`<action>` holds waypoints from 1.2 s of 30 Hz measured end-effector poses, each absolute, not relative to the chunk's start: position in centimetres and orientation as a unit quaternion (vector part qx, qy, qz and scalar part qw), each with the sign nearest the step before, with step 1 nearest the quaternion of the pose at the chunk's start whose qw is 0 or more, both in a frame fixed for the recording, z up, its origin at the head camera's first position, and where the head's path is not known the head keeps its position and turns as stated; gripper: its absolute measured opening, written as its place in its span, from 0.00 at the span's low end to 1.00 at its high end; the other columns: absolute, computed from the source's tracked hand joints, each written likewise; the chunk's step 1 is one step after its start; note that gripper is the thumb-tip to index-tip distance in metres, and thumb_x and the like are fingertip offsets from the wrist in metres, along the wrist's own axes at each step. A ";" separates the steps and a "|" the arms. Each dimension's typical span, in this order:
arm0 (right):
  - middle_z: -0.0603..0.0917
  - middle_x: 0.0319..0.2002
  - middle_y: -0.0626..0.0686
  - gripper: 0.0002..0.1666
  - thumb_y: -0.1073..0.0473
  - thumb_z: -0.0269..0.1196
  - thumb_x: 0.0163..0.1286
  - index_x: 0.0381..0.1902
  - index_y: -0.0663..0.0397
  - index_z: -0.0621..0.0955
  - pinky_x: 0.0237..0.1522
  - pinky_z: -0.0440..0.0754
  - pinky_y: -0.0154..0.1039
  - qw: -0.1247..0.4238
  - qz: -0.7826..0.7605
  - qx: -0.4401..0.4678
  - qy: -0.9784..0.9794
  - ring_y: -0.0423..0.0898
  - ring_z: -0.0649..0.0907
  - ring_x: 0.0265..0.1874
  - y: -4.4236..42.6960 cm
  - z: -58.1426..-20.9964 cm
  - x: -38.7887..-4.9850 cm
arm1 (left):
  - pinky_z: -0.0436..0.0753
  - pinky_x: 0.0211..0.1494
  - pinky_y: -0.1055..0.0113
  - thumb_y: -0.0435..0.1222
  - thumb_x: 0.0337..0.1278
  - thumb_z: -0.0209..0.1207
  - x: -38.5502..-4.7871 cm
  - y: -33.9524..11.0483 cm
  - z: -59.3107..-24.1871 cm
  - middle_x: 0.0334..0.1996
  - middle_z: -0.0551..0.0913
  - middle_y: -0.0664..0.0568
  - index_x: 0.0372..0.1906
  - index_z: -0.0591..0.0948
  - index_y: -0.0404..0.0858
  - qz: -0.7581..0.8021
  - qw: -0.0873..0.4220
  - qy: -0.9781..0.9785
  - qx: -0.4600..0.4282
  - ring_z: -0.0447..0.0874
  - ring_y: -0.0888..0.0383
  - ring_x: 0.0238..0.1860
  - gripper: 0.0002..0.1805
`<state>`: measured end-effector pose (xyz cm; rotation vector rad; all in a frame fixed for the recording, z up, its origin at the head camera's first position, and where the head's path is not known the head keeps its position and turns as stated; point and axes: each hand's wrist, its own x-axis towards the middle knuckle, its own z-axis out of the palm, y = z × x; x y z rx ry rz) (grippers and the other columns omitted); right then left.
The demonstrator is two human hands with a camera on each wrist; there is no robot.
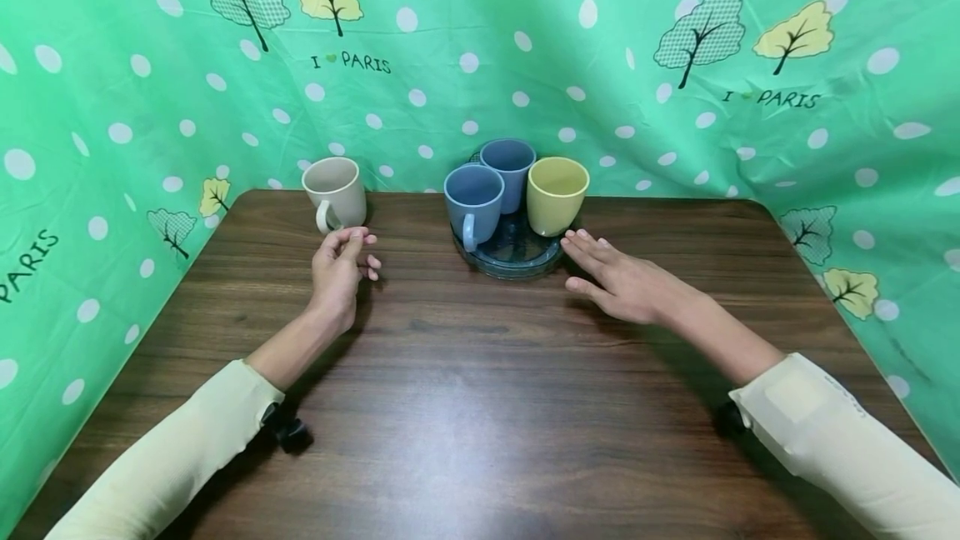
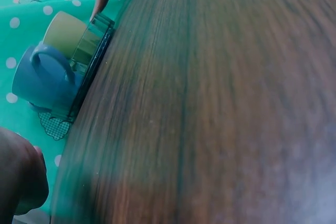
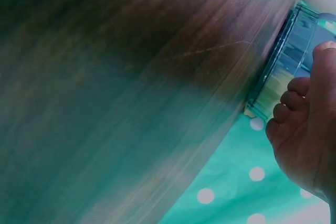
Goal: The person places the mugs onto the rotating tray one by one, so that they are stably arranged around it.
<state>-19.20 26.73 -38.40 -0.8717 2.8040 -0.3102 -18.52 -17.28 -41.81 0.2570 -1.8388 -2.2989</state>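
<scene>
A pale grey mug [image 1: 339, 194] stands upright at the back left, its handle facing front. My left hand [image 1: 339, 273] is just in front of that handle, fingers loosely bent and nothing visible in them; whether it touches the handle is unclear. A round dark glass tray [image 1: 513, 267] stands at the back middle. On it are a blue mug [image 1: 480, 202] with its handle forward, a second blue mug [image 1: 513, 182] partly hidden behind, and a yellow cup [image 1: 557, 194]. My right hand [image 1: 622, 280] reaches the tray's right side, fingers straight, fingertips near the yellow cup's base.
The brown wooden table [image 1: 450, 407] has its back edge close behind the mugs. A green dotted curtain [image 1: 480, 40] hangs along the back and both sides. A small black device [image 1: 291, 433] sits under the left wrist.
</scene>
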 end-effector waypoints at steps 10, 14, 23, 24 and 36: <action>0.50 0.94 0.61 0.45 0.37 0.49 0.94 0.94 0.53 0.54 0.93 0.56 0.66 0.093 -0.106 -0.297 0.944 0.61 0.52 0.94 26.6 -38.6 -19.1 | 0.83 0.32 0.76 0.40 0.92 0.55 -18.6 -17.8 -41.7 0.43 0.86 0.58 0.54 0.79 0.43 -0.772 0.123 -0.615 0.099 0.82 0.65 0.27 0.06; 0.50 0.94 0.61 0.45 0.38 0.50 0.94 0.94 0.54 0.54 0.93 0.56 0.66 0.094 -0.107 -0.300 0.943 0.62 0.52 0.94 26.5 -38.6 -18.9 | 0.82 0.31 0.76 0.40 0.91 0.56 -18.7 -17.9 -41.8 0.42 0.86 0.57 0.52 0.79 0.45 -0.776 0.134 -0.607 0.105 0.81 0.65 0.26 0.04; 0.52 0.94 0.63 0.44 0.39 0.51 0.94 0.94 0.54 0.55 0.93 0.56 0.66 0.088 -0.107 -0.304 0.943 0.63 0.53 0.94 26.4 -38.6 -18.6 | 0.82 0.28 0.76 0.38 0.89 0.59 -19.1 -18.2 -41.8 0.39 0.84 0.58 0.47 0.77 0.48 -0.784 0.177 -0.586 0.107 0.81 0.65 0.23 0.05; 0.52 0.94 0.63 0.44 0.39 0.51 0.94 0.94 0.54 0.55 0.93 0.56 0.66 0.088 -0.108 -0.304 0.942 0.63 0.53 0.94 26.4 -38.6 -18.5 | 0.82 0.28 0.76 0.37 0.89 0.59 -19.1 -18.2 -41.8 0.39 0.83 0.57 0.46 0.77 0.48 -0.784 0.179 -0.584 0.109 0.81 0.65 0.23 0.06; 0.52 0.94 0.62 0.44 0.40 0.52 0.94 0.93 0.56 0.56 0.93 0.56 0.65 0.083 -0.118 -0.308 0.940 0.62 0.53 0.94 26.3 -38.6 -18.3 | 0.82 0.27 0.77 0.36 0.88 0.59 -19.6 -19.3 -41.7 0.42 0.80 0.51 0.45 0.77 0.48 -0.780 0.195 -0.583 0.122 0.79 0.66 0.23 0.06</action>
